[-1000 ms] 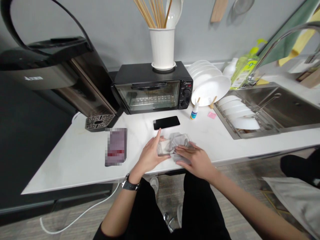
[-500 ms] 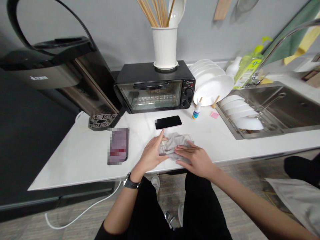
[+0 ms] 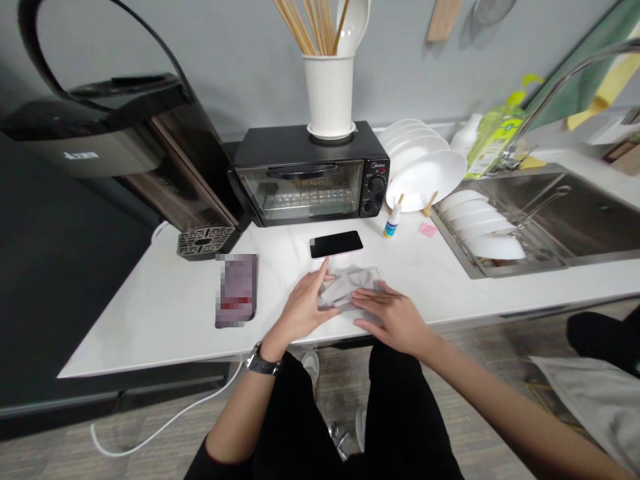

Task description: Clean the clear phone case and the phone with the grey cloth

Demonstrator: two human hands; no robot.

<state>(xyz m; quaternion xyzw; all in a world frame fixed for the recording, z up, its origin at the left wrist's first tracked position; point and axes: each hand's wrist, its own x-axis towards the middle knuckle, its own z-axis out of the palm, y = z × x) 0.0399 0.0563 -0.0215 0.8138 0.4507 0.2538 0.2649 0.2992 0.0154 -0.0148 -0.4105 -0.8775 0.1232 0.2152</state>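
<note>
A crumpled light-grey cloth [image 3: 346, 284] lies near the front edge of the white counter, between my two hands. My left hand [image 3: 303, 303] rests at its left side, index finger and thumb spread apart, other fingertips touching the cloth and partly hidden. From the right, my right hand [image 3: 393, 315] lies on the cloth, its fingers stretched out flat. Just beyond the cloth is a black-screened phone [image 3: 337, 245]. Whether anything is under the cloth I cannot tell.
A toaster oven [image 3: 305, 190] backs the counter, carrying a white utensil holder [image 3: 329, 93]. Left stand a drink dispenser [image 3: 165, 153] and a blurred flat item [image 3: 237, 290]. Right are a small bottle [image 3: 393, 221], pink note [image 3: 427, 229], racked plates [image 3: 427, 177] and the sink [image 3: 580, 213].
My right hand has shifted very slightly to the right over the cloth, and the cloth's folds have changed a little. My left hand stays in place.
</note>
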